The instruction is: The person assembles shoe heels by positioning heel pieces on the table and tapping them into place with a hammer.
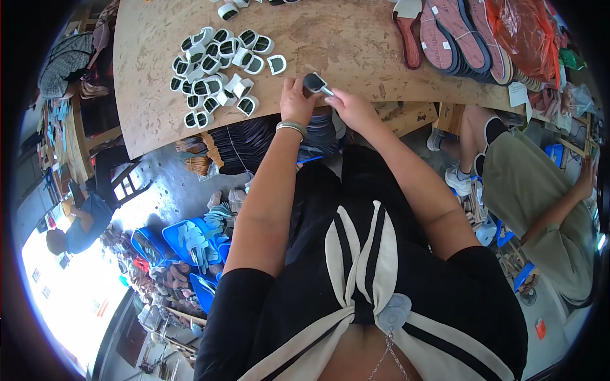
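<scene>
My left hand (295, 103), with a bangle at the wrist, is closed around a shoe heel (312, 82) at the table's near edge. The heel's dark round face points up. Just to its right, my right hand (353, 109) pinches a thin pale stick-like tool (326, 91); its tip meets the heel's edge, and I cannot make out its exact kind. Left of my hands lies a loose heap of white shoe heels (213, 66) with dark faces. One separate heel (276, 64) lies closest to my left hand.
The wooden table (356, 47) spans the top. Pink and dark insoles (438, 38) and a red plastic bag (524, 35) lie at its right. Stacked dark soles (244, 146) sit beneath. One person (534, 190) sits at right, another (89, 222) at far left; blue crates (190, 238) stand on the floor.
</scene>
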The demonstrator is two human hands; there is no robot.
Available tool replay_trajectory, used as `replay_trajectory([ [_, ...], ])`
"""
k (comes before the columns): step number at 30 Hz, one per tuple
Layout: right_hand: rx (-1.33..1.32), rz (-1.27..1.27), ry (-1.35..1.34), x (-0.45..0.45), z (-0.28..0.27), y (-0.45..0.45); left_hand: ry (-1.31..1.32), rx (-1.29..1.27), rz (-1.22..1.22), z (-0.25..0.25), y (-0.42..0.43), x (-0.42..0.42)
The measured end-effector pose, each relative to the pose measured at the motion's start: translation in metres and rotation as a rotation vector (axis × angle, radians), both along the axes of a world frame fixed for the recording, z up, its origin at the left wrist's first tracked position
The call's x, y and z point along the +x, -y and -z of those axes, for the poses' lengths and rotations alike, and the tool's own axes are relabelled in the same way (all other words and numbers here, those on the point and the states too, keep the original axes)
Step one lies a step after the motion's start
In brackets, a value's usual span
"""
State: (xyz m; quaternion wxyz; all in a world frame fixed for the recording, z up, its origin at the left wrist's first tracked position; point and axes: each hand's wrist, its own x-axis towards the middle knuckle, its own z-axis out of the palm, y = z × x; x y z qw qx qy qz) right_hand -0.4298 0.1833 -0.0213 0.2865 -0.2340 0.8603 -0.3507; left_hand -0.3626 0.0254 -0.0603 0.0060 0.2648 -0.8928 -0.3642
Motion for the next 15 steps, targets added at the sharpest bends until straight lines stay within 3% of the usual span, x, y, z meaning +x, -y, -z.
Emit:
replay_trajectory([
  [1, -0.02, -0.077, 0.014, 0.001, -0.004, 0.003, 0.003, -0.008, 0.0, 0.002, 0.001, 0.0],
  [5, -0.134, 0.365, -0.053, 0.012, 0.005, 0.004, -0.051, -0.014, -0.019, 0.0, 0.0, 0.001],
  [8, -0.112, 0.401, 0.076, -0.006, -0.009, -0.007, -0.095, -0.001, -0.02, 0.0, -0.002, 0.003],
  [11, -0.127, 0.34, -0.051, -0.005, -0.035, -0.003, -0.138, -0.035, -0.02, 0.002, -0.002, 0.003],
  [15, -0.026, 0.221, -0.133, 0.014, 0.001, -0.005, -0.091, 0.037, -0.043, 0.0, -0.002, 0.001],
])
